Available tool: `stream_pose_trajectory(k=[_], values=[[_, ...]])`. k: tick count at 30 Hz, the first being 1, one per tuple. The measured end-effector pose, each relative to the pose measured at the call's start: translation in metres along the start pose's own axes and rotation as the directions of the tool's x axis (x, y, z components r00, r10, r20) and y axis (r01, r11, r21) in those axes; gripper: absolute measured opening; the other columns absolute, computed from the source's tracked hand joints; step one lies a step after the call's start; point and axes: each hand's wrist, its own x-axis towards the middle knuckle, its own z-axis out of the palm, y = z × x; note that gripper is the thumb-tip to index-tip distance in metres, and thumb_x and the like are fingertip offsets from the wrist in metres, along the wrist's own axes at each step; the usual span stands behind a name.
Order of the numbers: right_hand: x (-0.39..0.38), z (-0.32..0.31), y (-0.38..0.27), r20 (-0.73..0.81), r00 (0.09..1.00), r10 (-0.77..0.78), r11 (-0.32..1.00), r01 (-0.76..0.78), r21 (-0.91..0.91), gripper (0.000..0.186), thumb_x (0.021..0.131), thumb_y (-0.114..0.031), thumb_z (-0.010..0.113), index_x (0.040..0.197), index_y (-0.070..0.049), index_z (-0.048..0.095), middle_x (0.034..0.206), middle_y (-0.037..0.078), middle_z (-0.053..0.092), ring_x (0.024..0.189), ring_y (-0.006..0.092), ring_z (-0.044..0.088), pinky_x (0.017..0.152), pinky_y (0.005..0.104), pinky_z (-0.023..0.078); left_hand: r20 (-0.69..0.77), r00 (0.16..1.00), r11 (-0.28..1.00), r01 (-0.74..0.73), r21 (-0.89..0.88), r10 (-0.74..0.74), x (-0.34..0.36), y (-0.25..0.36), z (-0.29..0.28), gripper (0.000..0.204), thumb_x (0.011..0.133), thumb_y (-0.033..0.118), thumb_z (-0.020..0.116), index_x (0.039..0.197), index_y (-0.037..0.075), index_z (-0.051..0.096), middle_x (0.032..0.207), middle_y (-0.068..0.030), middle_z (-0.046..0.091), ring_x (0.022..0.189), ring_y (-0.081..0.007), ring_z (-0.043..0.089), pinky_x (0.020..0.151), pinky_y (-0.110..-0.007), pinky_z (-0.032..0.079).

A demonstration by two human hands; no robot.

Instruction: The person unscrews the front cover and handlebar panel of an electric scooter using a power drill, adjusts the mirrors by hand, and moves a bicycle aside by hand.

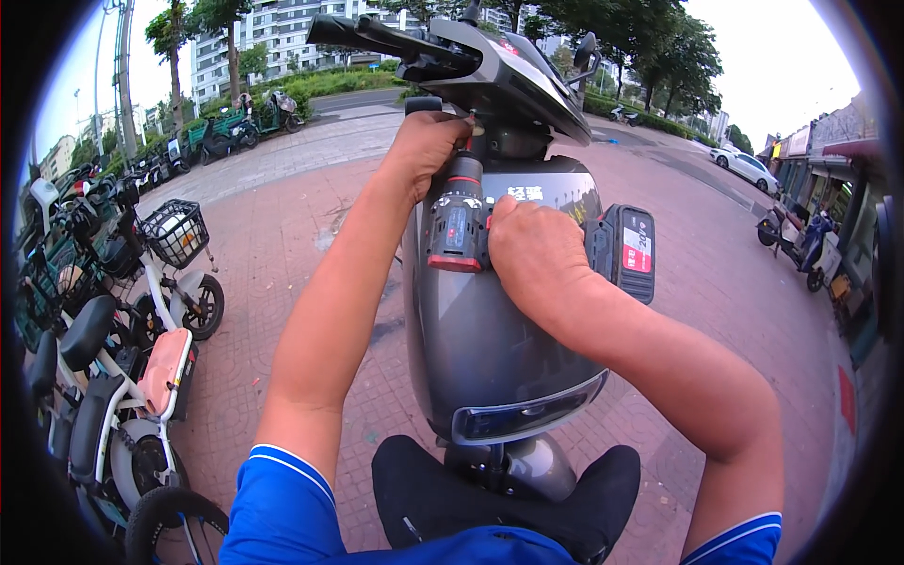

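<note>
Both hands were seen in the head view, brought close together over the upper part of a dark grey scooter (pixel 480 348). By the right hand (pixel 539 240) a cordless drill (pixel 458 221) was gripped at its handle, the fingers closed round it. The drill was turned on its side above the scooter's panel, its nose pointed away from the wearer toward the space beneath the handlebar housing (pixel 504 80), and its battery pack (pixel 631 254) was left jutting out to the right; that turn was perhaps chosen so that the low space could be reached. The left hand (pixel 428 146) was set beside the chuck (pixel 463 168), its fingers bent inward, probably so that the nose could be steadied.

Whether anything was pinched by those fingers could not be told, since the fingertips and the drill's tip were crowded together under the housing. The trigger was covered by the right hand, so whether it was pressed could not be made out. The fender (pixel 541 466) was partly hidden by dark trousers (pixel 414 490), and the parked bikes (pixel 132 377) were cut off by the lens's black rim
</note>
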Motion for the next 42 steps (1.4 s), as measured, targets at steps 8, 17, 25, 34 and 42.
stream_pose_trajectory(k=[8,17,25,34,42], values=[[0.001,0.006,0.000,-0.022,1.000,0.017,1.000,-0.016,0.027,0.015,0.092,-0.009,0.064,0.103,0.000,0.064,0.089,0.015,0.073,0.081,0.0281,0.077,0.064,0.0393,0.062,0.001,1.000,0.998,0.019,0.067,-0.020,-0.001,0.006,0.003,0.020,0.095,0.025,0.072,0.101,0.006,0.077,0.078,0.0043,0.059,0.060,-0.0064,0.043,0.053,-0.026,0.032],[0.001,0.006,0.000,-0.009,1.000,0.024,0.998,-0.024,0.061,0.017,0.093,-0.012,0.065,0.105,0.000,0.064,0.092,0.014,0.074,0.084,0.0266,0.077,0.063,0.0417,0.062,0.017,0.997,0.996,0.068,0.062,-0.069,0.005,0.005,0.002,0.018,0.098,0.026,0.070,0.098,0.009,0.075,0.078,0.0052,0.057,0.059,-0.0058,0.041,0.050,-0.025,0.030],[0.000,0.006,-0.002,0.003,0.999,0.033,0.998,-0.033,0.058,0.016,0.095,-0.013,0.064,0.105,0.000,0.064,0.092,0.014,0.074,0.084,0.0266,0.078,0.063,0.0410,0.062,-0.008,0.990,0.988,0.140,0.066,-0.140,0.010,0.007,-0.001,0.018,0.100,0.026,0.068,0.093,0.012,0.075,0.075,0.0071,0.056,0.056,-0.0039,0.038,0.047,-0.023,0.026],[-0.001,0.007,-0.006,-0.067,0.992,0.107,0.982,-0.095,0.162,0.016,0.096,-0.015,0.062,0.104,-0.003,0.070,0.094,0.014,0.076,0.087,0.0281,0.078,0.068,0.0396,0.062,0.010,0.984,0.976,0.178,-0.123,-0.178,0.035,-0.001,-0.011,0.012,0.096,0.020,0.072,0.089,0.010,0.071,0.068,0.0047,0.056,0.047,-0.0046,0.039,0.040,-0.023,0.021],[-0.001,0.018,-0.001,-0.122,0.991,0.059,0.993,-0.046,0.109,0.014,0.090,-0.010,0.065,0.102,-0.001,0.065,0.087,0.013,0.074,0.080,0.0249,0.077,0.062,0.0361,0.061,-0.022,0.991,0.985,0.132,-0.113,-0.135,0.038,-0.007,-0.005,0.015,0.090,0.016,0.077,0.083,0.011,0.064,0.070,0.0026,0.055,0.046,-0.0058,0.036,0.041,-0.024,0.020]])
